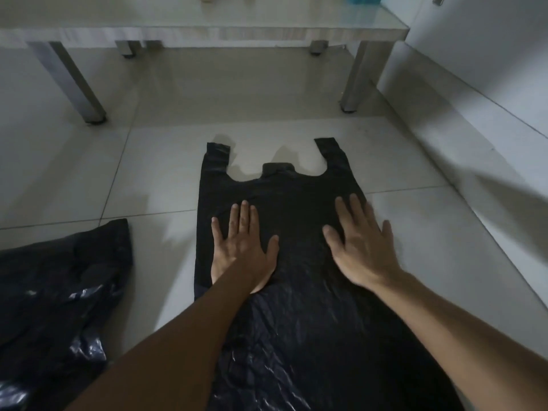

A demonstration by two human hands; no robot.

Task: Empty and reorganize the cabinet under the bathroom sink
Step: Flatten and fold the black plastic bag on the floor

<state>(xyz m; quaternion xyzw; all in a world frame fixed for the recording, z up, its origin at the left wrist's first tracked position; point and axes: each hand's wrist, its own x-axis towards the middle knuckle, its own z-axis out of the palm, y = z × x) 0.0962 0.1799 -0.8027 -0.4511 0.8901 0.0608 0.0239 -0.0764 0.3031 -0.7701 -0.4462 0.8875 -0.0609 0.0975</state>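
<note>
On floor: both hands (241, 247) flat on black bag (296, 185), probably pressing.

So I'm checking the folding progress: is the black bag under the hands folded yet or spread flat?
Spread flat. The black bag lies unfolded on the floor, both handles out, left hand and right hand pressing it.

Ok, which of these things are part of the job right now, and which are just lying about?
In the job:
flat black bag, spread on the floor
left hand and right hand, both pressing flat on it

Lying about:
crumpled black bag, at the left
low table
blue thing on the table
</note>
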